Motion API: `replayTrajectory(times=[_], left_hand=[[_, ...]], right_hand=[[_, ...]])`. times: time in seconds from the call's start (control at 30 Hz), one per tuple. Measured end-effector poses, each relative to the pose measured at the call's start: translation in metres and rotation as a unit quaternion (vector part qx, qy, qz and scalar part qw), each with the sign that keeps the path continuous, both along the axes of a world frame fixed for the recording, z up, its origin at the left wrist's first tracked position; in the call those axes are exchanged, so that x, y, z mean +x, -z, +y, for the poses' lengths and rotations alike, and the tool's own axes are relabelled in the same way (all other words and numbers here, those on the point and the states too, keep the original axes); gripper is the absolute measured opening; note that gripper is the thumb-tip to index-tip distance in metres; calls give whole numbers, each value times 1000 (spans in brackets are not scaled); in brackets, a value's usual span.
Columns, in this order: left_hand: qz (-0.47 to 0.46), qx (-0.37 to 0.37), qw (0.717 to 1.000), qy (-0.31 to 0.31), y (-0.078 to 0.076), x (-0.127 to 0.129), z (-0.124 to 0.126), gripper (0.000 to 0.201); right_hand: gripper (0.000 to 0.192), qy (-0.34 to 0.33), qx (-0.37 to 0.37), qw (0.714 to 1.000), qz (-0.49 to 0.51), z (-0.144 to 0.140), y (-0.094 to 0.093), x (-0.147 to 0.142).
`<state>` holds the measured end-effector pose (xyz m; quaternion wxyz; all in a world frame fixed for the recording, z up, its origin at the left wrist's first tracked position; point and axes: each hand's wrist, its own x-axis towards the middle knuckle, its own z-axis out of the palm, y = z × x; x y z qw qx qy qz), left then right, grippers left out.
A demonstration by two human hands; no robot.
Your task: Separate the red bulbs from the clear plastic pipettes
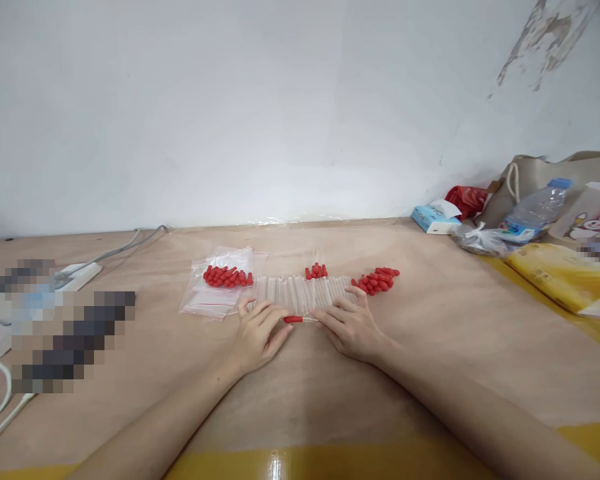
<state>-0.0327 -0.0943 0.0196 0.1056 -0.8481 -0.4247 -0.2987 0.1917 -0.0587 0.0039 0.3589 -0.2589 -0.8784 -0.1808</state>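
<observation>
Between my hands lies a dropper: a red rubber bulb (293,319) on the end of a thin clear tube (310,320). My left hand (261,333) has thumb and fingers closed at the bulb's left end. The fingers of my right hand (353,327) close over the other end of the tube and hide its tip. Just beyond my fingertips, many clear tubes (300,293) lie side by side in a row. Red bulbs are heaped at the row's left (225,276), behind it (317,271) and at its right (377,281).
Clear plastic bags (210,300) lie under the left heap. At the right are a blue tissue pack (435,219), a plastic bottle (537,207), a grey bag (525,177) and a yellow packet (560,273). Cables and a white power strip (83,277) are at the left.
</observation>
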Motion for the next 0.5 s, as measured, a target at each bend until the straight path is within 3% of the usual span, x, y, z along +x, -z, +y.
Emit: replayTrajectory(times=[0.33,0.4,0.5], left_hand=[[36,17,998,41,3,1,-7,9],[35,11,999,28,4,-9,-6,10],[-15,16,999,-39,6,-32,-2,12]], right_hand=[[13,-42,-2,999,-8,-10,0,3],[14,-40,-4,999,-9,-8,0,10],[13,7,-24,999,24,-2,-1,27]])
